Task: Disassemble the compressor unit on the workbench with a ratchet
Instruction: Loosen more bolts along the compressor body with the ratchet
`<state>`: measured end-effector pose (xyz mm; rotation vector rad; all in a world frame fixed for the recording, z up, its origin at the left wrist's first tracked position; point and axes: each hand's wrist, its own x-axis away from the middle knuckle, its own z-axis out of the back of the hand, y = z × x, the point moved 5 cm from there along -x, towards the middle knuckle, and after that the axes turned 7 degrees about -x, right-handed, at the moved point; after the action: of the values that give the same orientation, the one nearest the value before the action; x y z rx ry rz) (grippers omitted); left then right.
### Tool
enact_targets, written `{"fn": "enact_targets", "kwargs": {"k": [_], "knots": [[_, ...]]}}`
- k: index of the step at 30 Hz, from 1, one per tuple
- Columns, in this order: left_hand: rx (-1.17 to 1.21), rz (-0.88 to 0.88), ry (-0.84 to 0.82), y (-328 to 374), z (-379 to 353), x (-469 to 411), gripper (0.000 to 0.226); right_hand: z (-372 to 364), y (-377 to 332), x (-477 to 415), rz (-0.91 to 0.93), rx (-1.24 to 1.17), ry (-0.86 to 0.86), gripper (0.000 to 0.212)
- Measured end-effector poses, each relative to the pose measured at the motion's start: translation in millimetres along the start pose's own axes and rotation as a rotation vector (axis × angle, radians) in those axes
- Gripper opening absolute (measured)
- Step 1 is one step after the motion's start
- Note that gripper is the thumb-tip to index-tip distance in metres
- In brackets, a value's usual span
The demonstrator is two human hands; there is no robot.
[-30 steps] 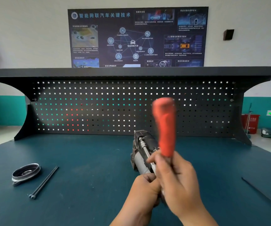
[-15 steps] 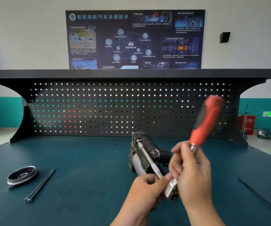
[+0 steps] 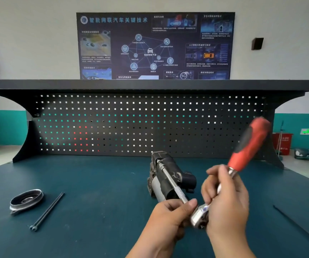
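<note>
The left hand (image 3: 168, 217) is pinching the extension (image 3: 169, 180) to steady it on the compressor (image 3: 186, 178), while the right hand (image 3: 226, 205) is gripping the ratchet (image 3: 248, 146), angled toward two o'clock.

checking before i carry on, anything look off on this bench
Nothing stands out. The round black metal cap and long black bolt lie loose at the left of the teal workbench, apart from the dark compressor unit.

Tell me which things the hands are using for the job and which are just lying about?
In use:
red-handled silver ratchet, gripped by the right hand
long silver extension bar, pinched by the left hand
dark grey-and-black compressor unit that the bar reaches

Lying about, untouched:
round black-and-silver metal disc
long thin black bolt beside it
thin dark rod, far right
</note>
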<state>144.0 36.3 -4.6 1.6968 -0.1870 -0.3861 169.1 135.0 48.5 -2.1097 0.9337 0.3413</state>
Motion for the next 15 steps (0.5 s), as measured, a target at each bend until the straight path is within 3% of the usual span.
{"fn": "enact_targets", "kwargs": {"k": [3,5,8,11,15], "knots": [[0.004,-0.018,0.032,3.4,-3.8,2.1,0.028,12.6,9.5,-5.9,-0.176,-0.184,0.201,0.038],[0.007,-0.021,0.052,2.8,-3.0,1.7,0.029,11.8,7.6,-8.5,-0.195,-0.165,0.177,0.035],[-0.024,-0.018,0.022,2.5,-2.6,1.7,0.027,1.2,-0.2,-9.8,-0.196,-0.036,-0.013,0.042],[-0.128,-0.012,0.054,-2.6,5.1,0.5,0.041,-9.4,-5.9,-3.0,-0.127,0.079,-0.158,0.041],[-0.227,0.005,0.056,-5.3,8.9,-3.1,0.025,-26.0,-6.9,16.9,0.173,0.382,-0.413,0.018]]}}
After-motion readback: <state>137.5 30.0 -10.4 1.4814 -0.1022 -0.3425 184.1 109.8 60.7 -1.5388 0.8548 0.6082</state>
